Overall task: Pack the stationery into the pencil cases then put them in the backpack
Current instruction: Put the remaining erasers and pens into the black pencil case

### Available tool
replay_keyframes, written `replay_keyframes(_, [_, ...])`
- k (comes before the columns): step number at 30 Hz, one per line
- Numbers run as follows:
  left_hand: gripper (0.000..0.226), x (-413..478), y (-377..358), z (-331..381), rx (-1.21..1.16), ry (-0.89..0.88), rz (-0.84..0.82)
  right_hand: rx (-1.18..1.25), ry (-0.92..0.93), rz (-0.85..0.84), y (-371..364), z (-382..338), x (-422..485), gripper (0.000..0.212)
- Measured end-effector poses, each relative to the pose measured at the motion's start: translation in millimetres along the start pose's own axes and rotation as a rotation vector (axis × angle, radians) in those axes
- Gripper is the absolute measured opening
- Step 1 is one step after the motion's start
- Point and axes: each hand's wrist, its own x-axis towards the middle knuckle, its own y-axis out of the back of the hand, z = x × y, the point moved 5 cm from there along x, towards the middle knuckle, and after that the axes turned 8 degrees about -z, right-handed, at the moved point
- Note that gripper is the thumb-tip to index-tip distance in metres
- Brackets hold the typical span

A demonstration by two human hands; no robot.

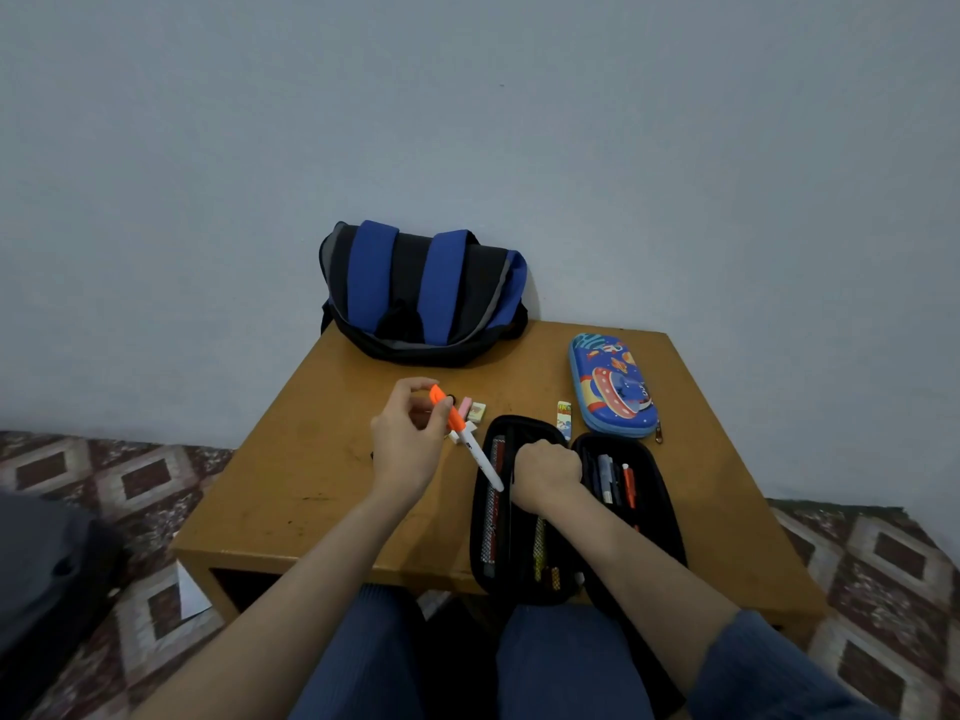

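A black pencil case (652, 517) lies open on the wooden table (322, 480), with pens and pencils in both halves. My right hand (545, 472) is closed in a fist on the case's middle divider. My left hand (408, 439) holds a white pen with an orange cap (467, 439) above the table, left of the case, its tip slanting down toward it. A blue cartoon-print pencil case (610, 387) lies shut at the right rear. The blue and black backpack (423, 296) stands against the wall at the back.
Small erasers (475, 410) lie on the table behind my left hand. A small printed eraser or sticker strip (564, 418) lies between the two cases. A patterned floor surrounds the table, and a dark object (47, 569) sits at the left.
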Motion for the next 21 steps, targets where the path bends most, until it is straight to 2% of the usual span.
replay_keyframes(3, [0.018, 1, -1, -4, -0.012, 0.012, 0.004, 0.318, 0.026, -0.005, -3, 21, 3, 0.036])
replay_keyframes(7, [0.017, 3, -13, -10, 0.002, 0.037, -0.021, 0.617, 0.079, -0.011, -16, 39, 6, 0.046])
replay_keyframes(13, [0.012, 11, -43, -18, 0.103, 0.077, -0.192, 0.782, 0.115, 0.005, -22, 47, 7, 0.049])
replay_keyframes(17, [0.029, 9, -73, -34, 0.254, 0.199, -0.368, 0.815, 0.109, -0.01, -24, 50, 9, 0.043])
replay_keyframes(19, [0.035, 4, -87, -39, 0.369, 0.204, -0.498, 0.837, 0.114, -0.01, -25, 53, 9, 0.037])
replay_keyframes(21, [0.044, -1, -95, -40, 0.421, 0.204, -0.555, 0.86, 0.122, -0.021, -26, 54, 9, 0.031])
